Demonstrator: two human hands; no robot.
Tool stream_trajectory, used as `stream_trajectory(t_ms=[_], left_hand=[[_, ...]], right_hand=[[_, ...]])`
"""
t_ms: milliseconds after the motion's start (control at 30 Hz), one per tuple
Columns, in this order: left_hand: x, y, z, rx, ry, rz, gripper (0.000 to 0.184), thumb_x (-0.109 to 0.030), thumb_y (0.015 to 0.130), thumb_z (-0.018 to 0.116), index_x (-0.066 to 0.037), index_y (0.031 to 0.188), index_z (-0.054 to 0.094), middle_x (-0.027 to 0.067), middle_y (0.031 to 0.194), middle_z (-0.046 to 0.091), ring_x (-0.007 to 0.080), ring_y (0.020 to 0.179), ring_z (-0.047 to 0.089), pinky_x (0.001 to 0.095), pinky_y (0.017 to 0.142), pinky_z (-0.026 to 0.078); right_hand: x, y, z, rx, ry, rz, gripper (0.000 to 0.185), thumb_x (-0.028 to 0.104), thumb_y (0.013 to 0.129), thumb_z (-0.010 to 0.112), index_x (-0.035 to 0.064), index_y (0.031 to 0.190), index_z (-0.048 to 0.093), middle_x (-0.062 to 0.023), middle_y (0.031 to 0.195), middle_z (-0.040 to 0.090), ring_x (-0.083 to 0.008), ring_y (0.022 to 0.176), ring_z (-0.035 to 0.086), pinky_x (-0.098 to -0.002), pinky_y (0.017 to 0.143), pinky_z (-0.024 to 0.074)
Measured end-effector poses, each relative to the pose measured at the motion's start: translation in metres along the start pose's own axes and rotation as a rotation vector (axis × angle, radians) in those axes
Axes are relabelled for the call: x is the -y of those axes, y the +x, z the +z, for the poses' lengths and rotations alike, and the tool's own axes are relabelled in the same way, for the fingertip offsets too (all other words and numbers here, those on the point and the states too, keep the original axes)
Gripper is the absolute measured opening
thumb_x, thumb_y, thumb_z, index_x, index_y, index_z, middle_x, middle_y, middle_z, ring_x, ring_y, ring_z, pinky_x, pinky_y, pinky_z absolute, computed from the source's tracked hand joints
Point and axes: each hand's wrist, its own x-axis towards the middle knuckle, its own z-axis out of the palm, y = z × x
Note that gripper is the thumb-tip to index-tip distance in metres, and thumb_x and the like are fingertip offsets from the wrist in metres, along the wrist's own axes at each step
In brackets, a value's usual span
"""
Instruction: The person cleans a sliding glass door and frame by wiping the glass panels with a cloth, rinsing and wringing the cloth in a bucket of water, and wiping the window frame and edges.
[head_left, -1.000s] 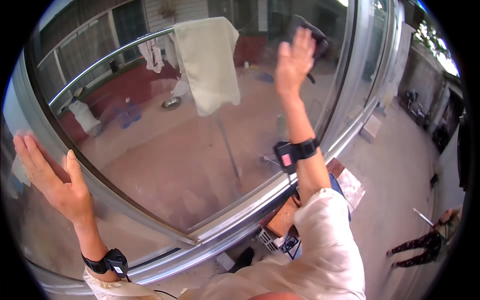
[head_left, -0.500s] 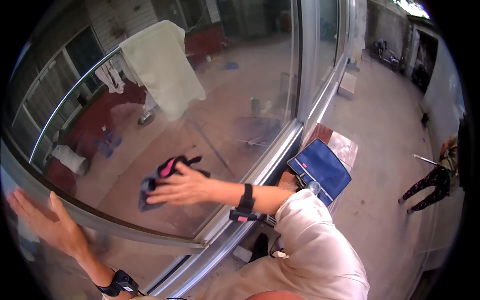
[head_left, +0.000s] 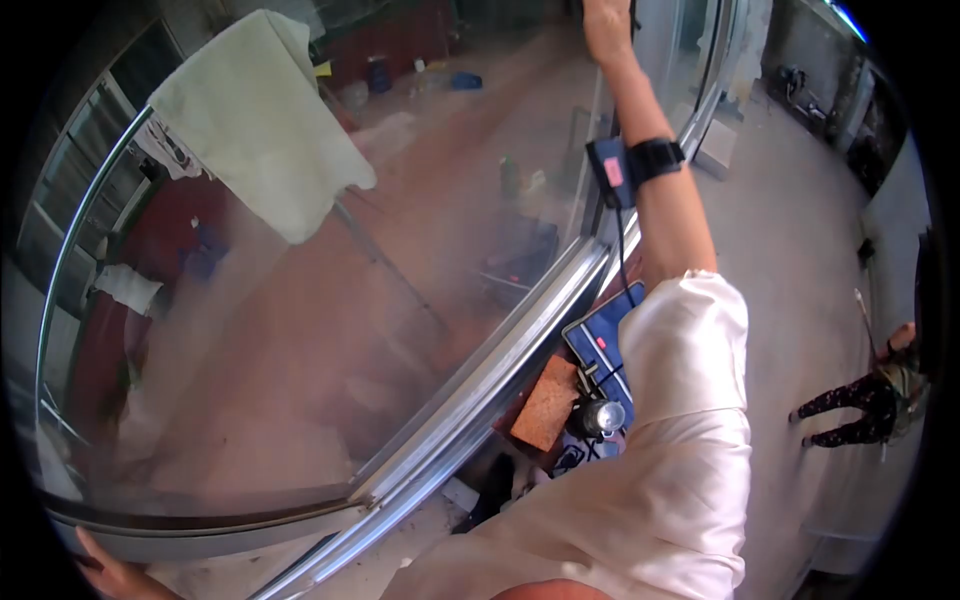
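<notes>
My right arm reaches up along the window's upright edge, and my right hand (head_left: 608, 32) is at the top border of the view. Its fingertips are cut off, so whether it holds anything does not show. My left hand (head_left: 112, 572) is low at the left, against the frame (head_left: 215, 540) of the window sash, with its thumb stretched out apart from the other fingers, which are partly out of sight. Between my hands spreads the glass pane (head_left: 300, 370), hazy with smears. No cloth shows on the visible glass.
Beside the metal window track (head_left: 470, 400) are an orange brick (head_left: 546, 403), a clear-lidded jar (head_left: 601, 417) and a blue bag (head_left: 597, 335). Behind the glass, a pale green towel (head_left: 265, 125) hangs on a rail. Another person (head_left: 860, 405) stands at the right.
My right hand has moved from the lower glass, where it pressed a dark cloth with pink on it, up to the top edge. My left hand has shifted lower in view.
</notes>
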Motion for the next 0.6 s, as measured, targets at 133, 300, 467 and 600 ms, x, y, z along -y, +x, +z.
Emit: stream_trajectory(t_ms=[133,300,467,600], left_hand=[[0.002,0.005,-0.006,0.005,0.088,0.069,0.03,-0.017,0.091,0.056,0.001,0.114,0.06,0.0163,0.111,0.061,0.0213,0.096,0.058,0.0295,0.09,0.042],[-0.008,0.007,-0.005,-0.019,-0.104,0.025,0.031,-0.018,0.09,0.057,0.004,0.112,0.06,0.0192,0.11,0.061,0.0212,0.093,0.058,0.0299,0.089,0.044],[-0.024,0.018,-0.002,-0.099,-0.08,0.153,0.038,-0.019,0.088,0.062,0.01,0.111,0.057,0.0206,0.114,0.058,0.0231,0.096,0.057,0.0303,0.09,0.044],[-0.019,0.015,0.001,-0.11,-0.038,0.13,0.047,-0.026,0.086,0.064,0.009,0.115,0.055,0.0212,0.117,0.056,0.0258,0.1,0.056,0.031,0.092,0.042]], right_hand=[[-0.045,-0.028,-0.008,0.028,0.17,0.091,0.054,0.024,0.096,0.038,-0.0013,0.141,0.023,-0.0152,0.149,0.02,-0.026,0.139,0.014,-0.0332,0.112,0.0102],[-0.031,-0.18,-0.014,-0.002,0.072,0.295,0.055,0.026,0.094,0.038,0.0003,0.141,0.024,-0.0154,0.148,0.021,-0.0293,0.139,0.015,-0.038,0.111,0.0114],[0.0,-0.348,-0.024,-0.056,0.068,0.928,0.061,0.033,0.095,0.033,-0.0034,0.142,0.017,-0.0178,0.15,0.015,-0.032,0.139,0.01,-0.0363,0.112,0.0089],[0.016,-0.399,-0.018,-0.17,0.065,1.504,0.064,0.038,0.095,0.031,-0.0021,0.142,0.017,-0.0183,0.15,0.014,-0.0323,0.139,0.011,-0.0357,0.112,0.0088]])
